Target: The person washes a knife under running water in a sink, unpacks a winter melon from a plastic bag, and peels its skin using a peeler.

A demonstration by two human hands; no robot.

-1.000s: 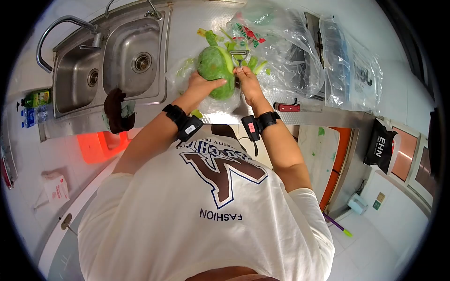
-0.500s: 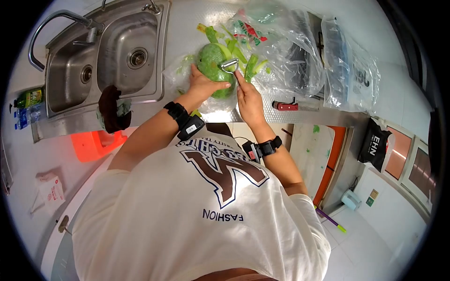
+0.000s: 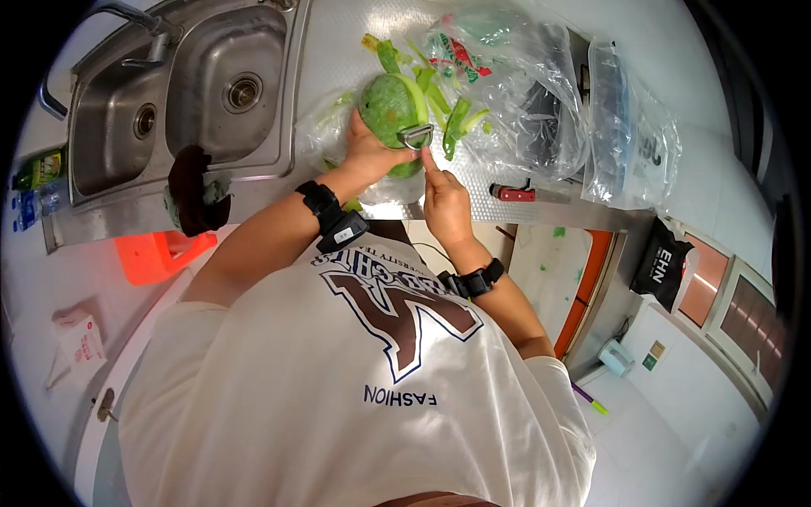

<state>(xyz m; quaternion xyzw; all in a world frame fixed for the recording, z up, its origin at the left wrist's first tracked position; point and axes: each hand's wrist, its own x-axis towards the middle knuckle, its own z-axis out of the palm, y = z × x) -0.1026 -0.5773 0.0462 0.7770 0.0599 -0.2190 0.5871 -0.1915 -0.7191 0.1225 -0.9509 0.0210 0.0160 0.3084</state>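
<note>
A large green melon or gourd [image 3: 387,107] stands on the metal counter, with a pale peeled stripe along its right side. My left hand [image 3: 372,157] is wrapped round its lower left side, thumb across the front. My right hand [image 3: 446,198] grips a metal peeler [image 3: 415,135], whose head lies against the skin near the lower end of the stripe. The peeler's handle is mostly hidden in my fingers. Strips of green peel [image 3: 456,125] lie to the right of the melon and behind it. Clear plastic [image 3: 319,135] is spread beneath.
A double steel sink [image 3: 282,93] is at the left, with a dark cloth [image 3: 193,194] over its front edge. A red-handled folding knife [image 3: 513,193] lies right of my right hand. Clear plastic bags [image 3: 541,101] cover the counter's right side. An orange-red container [image 3: 156,256] stands below the sink.
The peeler has moved slightly down along the melon, and the pale stripe shows longer. My right hand has come down with it. My left hand keeps its hold. The view has shifted a little.
</note>
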